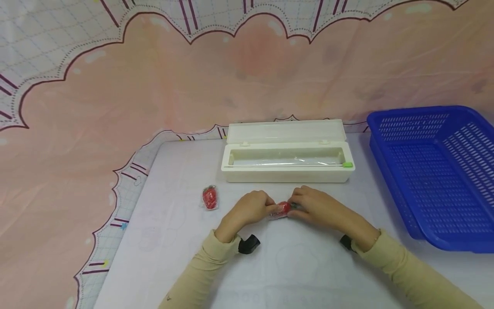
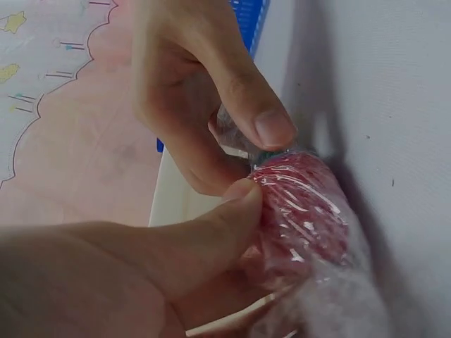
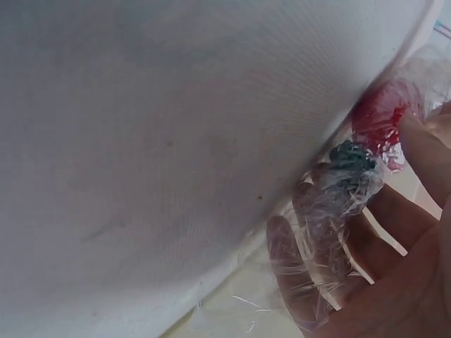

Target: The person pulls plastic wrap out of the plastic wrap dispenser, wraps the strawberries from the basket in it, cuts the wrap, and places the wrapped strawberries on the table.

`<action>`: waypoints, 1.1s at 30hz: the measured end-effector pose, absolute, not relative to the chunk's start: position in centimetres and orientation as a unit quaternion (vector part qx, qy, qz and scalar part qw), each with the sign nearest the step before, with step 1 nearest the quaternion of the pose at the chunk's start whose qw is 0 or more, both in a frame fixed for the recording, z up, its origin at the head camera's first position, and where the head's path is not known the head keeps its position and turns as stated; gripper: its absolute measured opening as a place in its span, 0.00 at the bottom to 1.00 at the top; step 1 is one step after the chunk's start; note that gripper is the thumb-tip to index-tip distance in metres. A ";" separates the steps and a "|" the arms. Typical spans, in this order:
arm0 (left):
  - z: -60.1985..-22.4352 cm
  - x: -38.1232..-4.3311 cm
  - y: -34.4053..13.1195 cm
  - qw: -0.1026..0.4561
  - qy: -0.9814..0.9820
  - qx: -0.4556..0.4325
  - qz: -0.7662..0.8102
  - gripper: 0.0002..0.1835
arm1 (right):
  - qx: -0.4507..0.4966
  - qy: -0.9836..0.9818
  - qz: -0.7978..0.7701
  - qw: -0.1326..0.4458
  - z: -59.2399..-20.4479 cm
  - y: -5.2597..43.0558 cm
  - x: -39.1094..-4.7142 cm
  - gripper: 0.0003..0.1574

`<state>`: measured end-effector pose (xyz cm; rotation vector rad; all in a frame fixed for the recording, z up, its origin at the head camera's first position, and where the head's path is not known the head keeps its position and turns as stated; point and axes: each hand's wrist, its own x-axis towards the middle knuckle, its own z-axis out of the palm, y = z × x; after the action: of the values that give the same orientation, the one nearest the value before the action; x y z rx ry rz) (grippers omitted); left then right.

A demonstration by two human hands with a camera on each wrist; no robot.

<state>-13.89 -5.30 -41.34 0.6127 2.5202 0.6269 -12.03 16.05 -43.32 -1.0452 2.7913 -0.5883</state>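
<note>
Between both hands lies a red strawberry (image 1: 284, 207) with green leaves, wrapped in clear plastic wrap (image 3: 310, 246). My left hand (image 1: 252, 207) pinches its red body through the film, thumb on the near side. At the leafy end, my right hand (image 1: 320, 207) holds the gathered wrap between thumb and fingers; loose film drapes over its fingers in the right wrist view. A second wrapped strawberry (image 1: 210, 198) rests on the white table to the left. Just behind the hands stands a white cling film box (image 1: 287, 175), lid raised, with a green slider (image 1: 347, 165).
A blue plastic basket (image 1: 391, 195) stands at the right side of the table (image 1: 154, 257). Behind the table hangs a pink patterned cloth (image 1: 254, 81). Dark straps (image 1: 248, 244) show at the wrists below the sleeves.
</note>
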 end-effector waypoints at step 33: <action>-41.4 -14.0 -4.9 0.240 0.892 0.250 0.291 0.14 | -0.355 0.914 -0.194 0.031 -43.9 15.7 -12.4 0.14</action>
<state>-14.04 -4.86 -41.35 0.6834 2.4419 0.7964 -12.42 15.74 -43.89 -1.0944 2.8158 -0.5965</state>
